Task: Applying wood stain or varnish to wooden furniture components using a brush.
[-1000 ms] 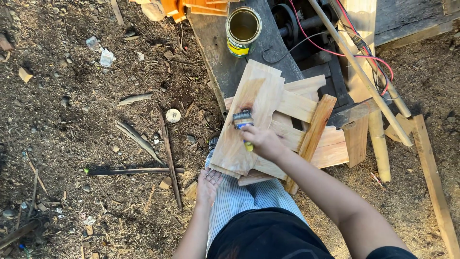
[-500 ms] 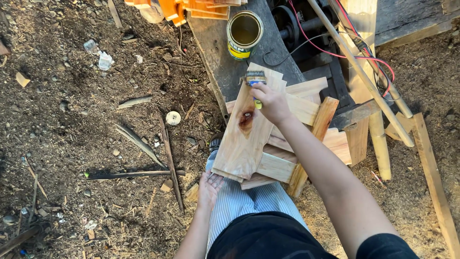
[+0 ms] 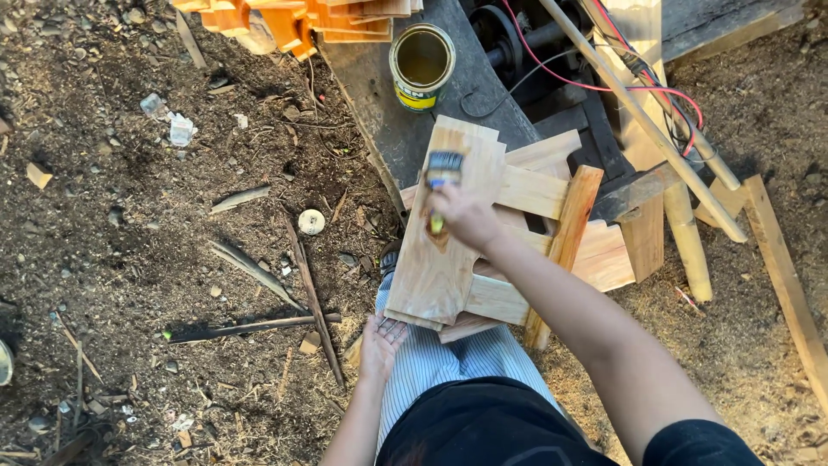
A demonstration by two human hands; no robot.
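Brush (image 3: 443, 170) clamped in right hand (image 3: 464, 216) fingers, on board (image 3: 444, 250); left hand (image 3: 379, 343) fingers apart, under board end; open can (image 3: 421, 65) beyond.

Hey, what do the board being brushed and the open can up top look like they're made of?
The board looks like pale bare wood: visible grain, with a darker wet-looking patch under the paintbrush in the right hand. The can seems to be metal: thin shiny rim, a yellowish liquid inside, possibly varnish. The left hand steadies the board's near end.

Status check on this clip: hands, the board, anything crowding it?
Right hand grips paintbrush, bristles on the board. Left hand props the board's near end. Open can beyond, apart. Wood offcuts stacked underneath.
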